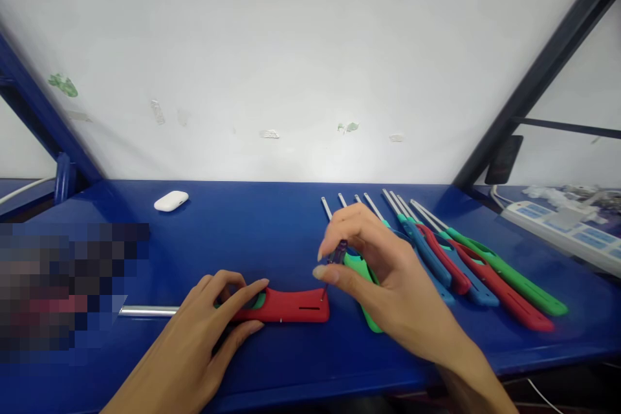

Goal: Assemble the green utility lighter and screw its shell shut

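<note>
A red long-nosed lighter [295, 305] lies flat on the blue table, its metal tube [148, 311] pointing left. My left hand [213, 323] grips it around the green trigger area, fingers over the top edge and thumb along the bottom. Between the thumb and fingers of my right hand [378, 265] is a small screwdriver with a dark purple handle [337, 252]. Its thin shaft slants down to the right end of the red handle, where the tip appears to meet a small hole. Partly hidden behind my right hand is a green lighter [359, 265].
Several blue, red and green lighters [478, 268] lie in a row at the right, tubes toward the wall. A white earbud case [171, 201] sits at the back left. A white power strip [563, 226] stands at the far right. The left edge is blurred out.
</note>
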A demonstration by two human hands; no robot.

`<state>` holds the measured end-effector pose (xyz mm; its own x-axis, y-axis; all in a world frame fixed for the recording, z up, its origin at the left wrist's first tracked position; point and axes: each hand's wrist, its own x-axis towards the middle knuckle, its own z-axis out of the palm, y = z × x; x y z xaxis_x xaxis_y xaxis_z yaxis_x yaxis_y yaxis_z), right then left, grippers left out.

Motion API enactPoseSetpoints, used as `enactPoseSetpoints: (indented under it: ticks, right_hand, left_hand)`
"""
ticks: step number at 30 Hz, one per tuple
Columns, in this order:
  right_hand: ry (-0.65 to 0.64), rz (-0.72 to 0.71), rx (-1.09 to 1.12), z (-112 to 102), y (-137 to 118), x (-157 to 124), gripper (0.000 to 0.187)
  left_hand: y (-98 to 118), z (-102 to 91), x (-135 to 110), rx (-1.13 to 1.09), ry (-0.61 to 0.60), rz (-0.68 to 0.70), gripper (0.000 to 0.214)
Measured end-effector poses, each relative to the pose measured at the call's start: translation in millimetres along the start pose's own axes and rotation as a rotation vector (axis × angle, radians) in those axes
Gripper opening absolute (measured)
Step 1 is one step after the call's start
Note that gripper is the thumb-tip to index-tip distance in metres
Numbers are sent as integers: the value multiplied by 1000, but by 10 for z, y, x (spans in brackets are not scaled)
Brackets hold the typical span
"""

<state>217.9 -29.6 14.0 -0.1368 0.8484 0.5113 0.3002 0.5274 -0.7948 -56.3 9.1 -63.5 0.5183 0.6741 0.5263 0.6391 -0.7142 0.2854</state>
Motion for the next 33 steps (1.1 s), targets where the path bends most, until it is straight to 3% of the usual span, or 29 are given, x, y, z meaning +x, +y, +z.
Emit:
enactPoseSetpoints:
  ticks: [4,10,14,20,24,29,33]
  right_hand:
    - [-45,47,41,2,9,-8,26]
    - [-17,61,30,-3,14,0,17]
    - [-108,73,96,-50,-13,-14,30]
    - [-72,97,58,-50,-31,-25,16]
    - [-143,87,161,-29,-29,-22,30]
    - [-180,119,144,-49,-43,-26,16]
    - [-167,87,61,-119,-96,-56,27]
  left_hand:
    - [-1,0,4,-7,-21,-20,39]
    - [0,1,9,-33,-31,-31,38]
    - [3,-5,3,-20,-26,-20,38]
    - [9,-21,6,-36,-35,-27,37]
    - [-2,-7,5,-35,-35,-35,39]
    - [-12,6,3,-33,-27,-25,39]
    - [-13,14,6,-29,-25,-26,39]
